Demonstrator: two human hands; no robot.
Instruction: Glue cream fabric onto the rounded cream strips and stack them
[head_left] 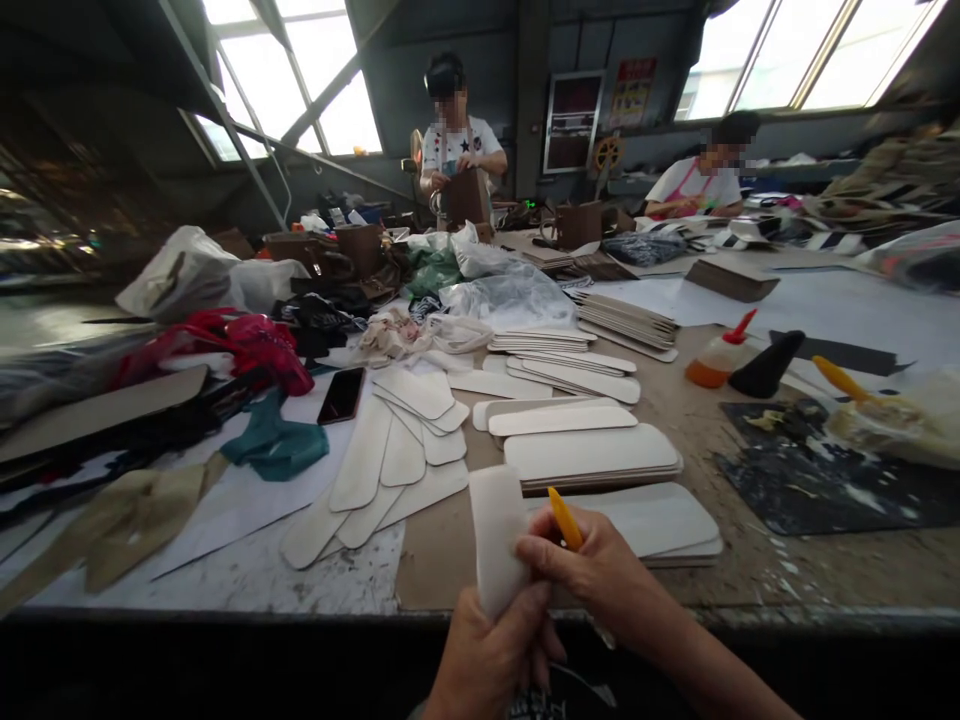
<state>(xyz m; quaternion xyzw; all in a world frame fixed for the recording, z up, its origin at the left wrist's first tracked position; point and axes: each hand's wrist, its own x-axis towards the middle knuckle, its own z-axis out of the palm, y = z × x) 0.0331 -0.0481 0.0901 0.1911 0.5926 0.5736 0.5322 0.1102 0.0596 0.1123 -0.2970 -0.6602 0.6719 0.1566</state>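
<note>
In the head view my left hand (499, 645) is closed on the lower end of a white panel (495, 530) with rounded corners, held upright at the table's front edge. My right hand (592, 565) grips a yellow-handled tool (566, 520), its working end hidden by the fingers. That hand's fingertips touch the panel's right edge. Just beyond stand stacks of similar white panels (589, 452), and one more pile (664, 515) lies behind my right hand. To the left, loose white panels (405, 450) are fanned out over one another.
A phone (342, 396), teal cloth (276, 437) and red bag (240, 345) lie left. On the right are a squeeze bottle (718, 358) of orange liquid, a black cone-shaped object (769, 366) and a glue-smeared black mat (825, 465). Two people work across the table.
</note>
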